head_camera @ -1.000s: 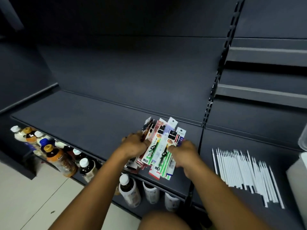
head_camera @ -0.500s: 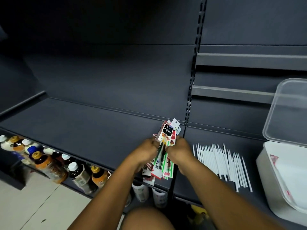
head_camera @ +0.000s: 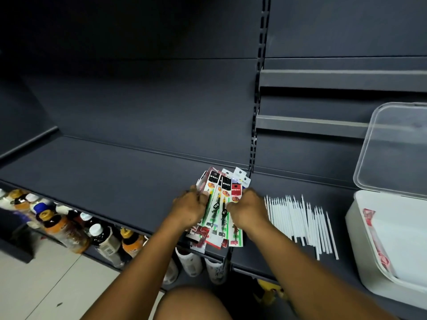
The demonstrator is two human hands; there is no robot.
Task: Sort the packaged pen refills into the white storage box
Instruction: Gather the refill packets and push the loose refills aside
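A fanned stack of packaged pen refills (head_camera: 221, 204), in red, green, black and white card packs, sits over the front of the dark shelf (head_camera: 115, 176). My left hand (head_camera: 190, 207) grips the stack's left side and my right hand (head_camera: 248, 210) grips its right side. The white storage box (head_camera: 360, 245) stands open at the far right with a red-printed pack (head_camera: 375, 241) leaning along its inner left wall. Its clear lid (head_camera: 392, 148) is propped up behind it.
A row of loose white refill tubes (head_camera: 302, 224) lies on the shelf between the stack and the box. Several drink bottles (head_camera: 67, 229) stand on the lower shelf at the left. Two narrow grey ledges (head_camera: 323, 125) run along the back wall at the right.
The view has swung right, bringing the white box and its lid into sight. Both hands have squeezed the fanned packs into a tighter stack and carried it toward the shelf divider.
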